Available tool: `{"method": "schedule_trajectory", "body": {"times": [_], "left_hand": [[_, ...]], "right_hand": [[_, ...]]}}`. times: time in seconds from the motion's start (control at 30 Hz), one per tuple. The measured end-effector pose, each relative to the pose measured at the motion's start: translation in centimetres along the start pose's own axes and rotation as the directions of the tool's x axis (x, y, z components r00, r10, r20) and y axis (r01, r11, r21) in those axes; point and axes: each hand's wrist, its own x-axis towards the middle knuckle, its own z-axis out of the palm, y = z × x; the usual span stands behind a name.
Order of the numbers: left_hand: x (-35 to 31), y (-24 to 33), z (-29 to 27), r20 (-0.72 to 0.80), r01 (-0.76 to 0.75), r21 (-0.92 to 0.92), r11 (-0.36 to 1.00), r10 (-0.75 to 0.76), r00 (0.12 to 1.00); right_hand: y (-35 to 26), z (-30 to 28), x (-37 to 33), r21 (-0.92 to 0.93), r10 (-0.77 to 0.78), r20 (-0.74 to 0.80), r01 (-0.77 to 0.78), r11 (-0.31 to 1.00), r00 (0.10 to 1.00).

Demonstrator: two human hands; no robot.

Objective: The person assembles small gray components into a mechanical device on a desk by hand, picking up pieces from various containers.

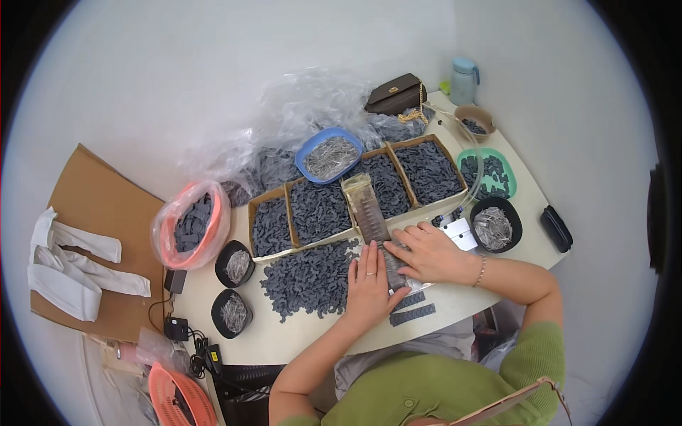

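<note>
**Both hands pressing dark pieces on a long narrow jig**

Head view: The left hand [369, 284] lies flat, fingers together and stretched forward, on the near end of a long narrow transparent strip-shaped jig [371, 216] that runs away from the person across the pale round table [284, 341]. The right hand [426, 254] rests just beside it, fingers spread a little and curved over the same end of the jig; the two hands touch or almost touch. Neither hand is clamped around anything; both press down with open palms.

To the left of the left hand, touching its edge, is a loose heap of small dark grey flat rubber-like pieces [309, 280]. Ahead of both hands stand four shallow cardboard trays filled with the same dark pieces [320, 209]. Just near the wrists, towards the person, lie two finished dark grey strips [412, 309]. To the right of the right hand is a black round bowl of thin metal pins [494, 227].

In my judgement, to do this step well the pressure should be even along the jig, with the left hand holding it steady so it does not slide into the heap. Whether pieces sit under the palms I cannot tell.
</note>
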Motion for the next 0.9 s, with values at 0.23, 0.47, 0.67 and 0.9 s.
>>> {"method": "schedule_trajectory", "body": {"times": [0.23,0.47,0.67,0.9], "left_hand": [[-0.3,0.4,-1.0,-0.001,0.036,-0.004,0.999,-0.036,0.999],[-0.5,-2.6,-2.3,0.018,-0.161,-0.019,0.987,0.162,0.987],[-1.6,-0.6,-1.7,0.047,-0.127,0.008,0.992,0.127,0.991],[-2.4,1.3,-1.2,0.014,-0.04,0.008,0.999,0.04,0.999]], "right_hand": [[0.1,-0.1,-0.2,0.099,-0.036,-0.008,0.037,0.994,0.999],[0.2,-0.2,-0.6,0.193,0.005,0.047,-0.014,0.981,0.999],[0.0,-0.3,-1.2,0.199,-0.016,0.035,0.008,0.98,0.999],[0.2,-0.3,-1.1,0.222,-0.01,-0.041,0.019,0.975,0.999]]}}
